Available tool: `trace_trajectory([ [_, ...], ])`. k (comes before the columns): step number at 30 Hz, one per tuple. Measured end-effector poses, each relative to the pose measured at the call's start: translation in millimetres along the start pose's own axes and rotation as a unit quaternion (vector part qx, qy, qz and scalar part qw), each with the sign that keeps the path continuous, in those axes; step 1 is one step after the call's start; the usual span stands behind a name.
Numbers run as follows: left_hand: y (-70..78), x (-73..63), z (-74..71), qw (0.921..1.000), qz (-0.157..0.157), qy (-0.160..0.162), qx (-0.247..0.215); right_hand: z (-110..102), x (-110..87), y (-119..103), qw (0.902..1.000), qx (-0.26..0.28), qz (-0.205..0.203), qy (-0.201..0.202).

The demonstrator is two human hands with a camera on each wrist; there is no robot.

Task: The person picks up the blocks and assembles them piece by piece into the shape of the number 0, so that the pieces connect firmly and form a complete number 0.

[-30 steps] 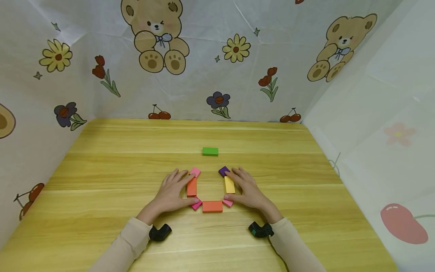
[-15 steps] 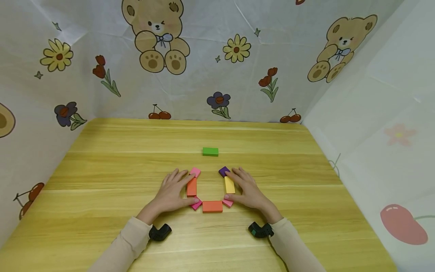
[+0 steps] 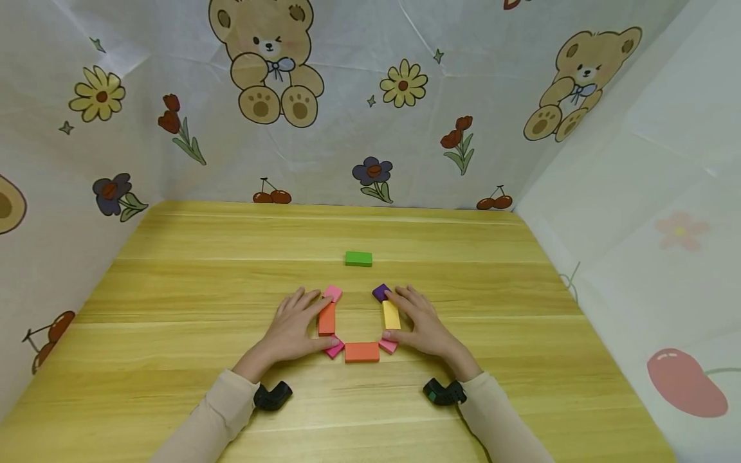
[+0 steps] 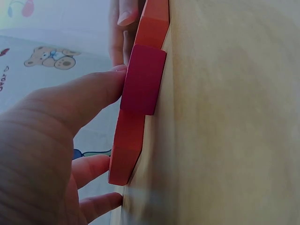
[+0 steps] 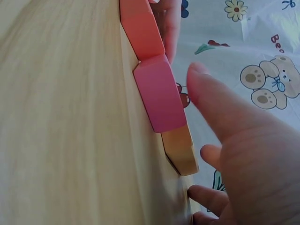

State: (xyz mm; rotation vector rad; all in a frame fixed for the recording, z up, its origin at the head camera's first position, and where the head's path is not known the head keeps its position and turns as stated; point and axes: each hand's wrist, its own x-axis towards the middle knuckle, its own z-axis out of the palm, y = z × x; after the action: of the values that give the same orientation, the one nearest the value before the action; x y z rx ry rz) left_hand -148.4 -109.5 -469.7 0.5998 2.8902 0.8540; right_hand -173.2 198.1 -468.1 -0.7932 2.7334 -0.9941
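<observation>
Several flat coloured blocks lie in a U on the table. My left hand [image 3: 291,331] is spread along its left side, thumb tip on the magenta block [image 4: 144,79]. The index fingertip reaches the light pink block [image 3: 332,293], and the orange block [image 3: 327,319] lies between. On the other side rests my right hand [image 3: 427,329], index fingertip at the purple block [image 3: 380,292]. Its thumb hovers just over the pink block [image 5: 161,96], beside the yellow block [image 3: 391,316]. Another orange block [image 3: 362,352] forms the bottom of the U.
A green block [image 3: 359,259] lies by itself beyond the U's opening. The wooden table [image 3: 202,257] meets a printed cloth [image 3: 336,148] at the back and both sides. Black wrist devices [image 3: 273,395] sit on both wrists.
</observation>
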Motion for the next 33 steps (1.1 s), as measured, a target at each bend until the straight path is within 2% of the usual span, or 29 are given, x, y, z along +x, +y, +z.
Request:
trace_trajectory([
  [6,-0.4,-0.7,0.1,1.0000,0.002,0.000,-0.001,-11.7,1.9,-2.0,0.9979,0.053,0.035,-0.014],
  [10,-0.5,-1.2,-0.4,1.0000,0.003,0.001,-0.003,-28.4,12.2,-4.4,0.9972,0.065,0.037,-0.003],
  [16,-1.1,-1.0,-0.1,1.0000,0.004,0.002,-0.003,-55.8,46.7,-3.0,0.9986,0.031,0.004,0.043],
  [19,-0.8,-0.5,0.4,1.0000,0.003,0.000,-0.008,-66.8,67.9,-0.5,0.9986,0.029,0.003,0.045],
  [22,-1.4,-0.6,1.4,1.0000,0.005,0.001,-0.008,-72.9,88.3,4.3,0.9993,0.027,0.019,0.020],
  [26,-3.0,-0.8,2.5,0.9999,0.009,0.006,-0.006,-75.1,112.1,10.3,0.9982,0.020,0.046,-0.034],
  [29,-3.8,-1.0,2.1,0.9999,0.010,0.009,-0.006,-73.4,126.0,10.3,0.9955,0.022,0.060,-0.070],
  [33,-4.3,-1.1,1.3,0.9999,0.009,0.006,-0.006,-68.1,140.3,6.6,0.9922,0.024,0.075,-0.097],
])
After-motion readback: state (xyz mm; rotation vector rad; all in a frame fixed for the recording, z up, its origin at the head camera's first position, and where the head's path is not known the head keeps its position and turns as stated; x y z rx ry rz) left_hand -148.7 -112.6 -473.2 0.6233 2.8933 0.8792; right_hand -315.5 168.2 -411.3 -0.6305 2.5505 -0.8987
